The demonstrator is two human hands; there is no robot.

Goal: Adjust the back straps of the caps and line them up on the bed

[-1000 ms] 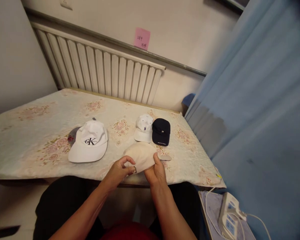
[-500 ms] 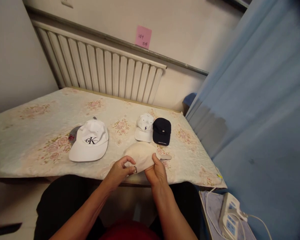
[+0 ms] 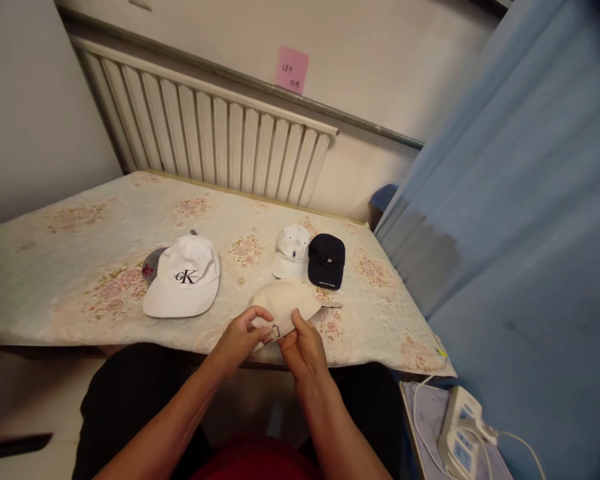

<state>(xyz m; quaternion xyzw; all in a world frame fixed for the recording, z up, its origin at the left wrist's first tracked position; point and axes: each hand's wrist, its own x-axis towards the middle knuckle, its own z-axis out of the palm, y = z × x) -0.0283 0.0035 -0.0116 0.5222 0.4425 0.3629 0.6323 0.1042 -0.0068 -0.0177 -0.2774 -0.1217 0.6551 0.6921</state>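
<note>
A cream cap (image 3: 286, 298) lies at the near edge of the table (image 3: 55, 267), its back toward me. My left hand (image 3: 241, 340) pinches the cap's rear strap by a small metal buckle (image 3: 275, 331). My right hand (image 3: 304, 348) is closed on the cap's back edge right beside the buckle. A white cap with black letters (image 3: 185, 283) sits to the left, on top of a grey cap (image 3: 153, 262). Behind the cream cap lie a small white cap (image 3: 291, 250) and a dark navy cap (image 3: 326, 261), side by side.
The table has a floral cloth and stands against a white radiator (image 3: 220, 143). A pink note (image 3: 292, 69) sticks on the wall above. A blue curtain (image 3: 520, 200) hangs at the right. A white power strip (image 3: 463, 430) with a cable lies low right.
My right hand has slid left along the cap's back edge toward the buckle, which now shows between my two hands. The view has shifted slightly.
</note>
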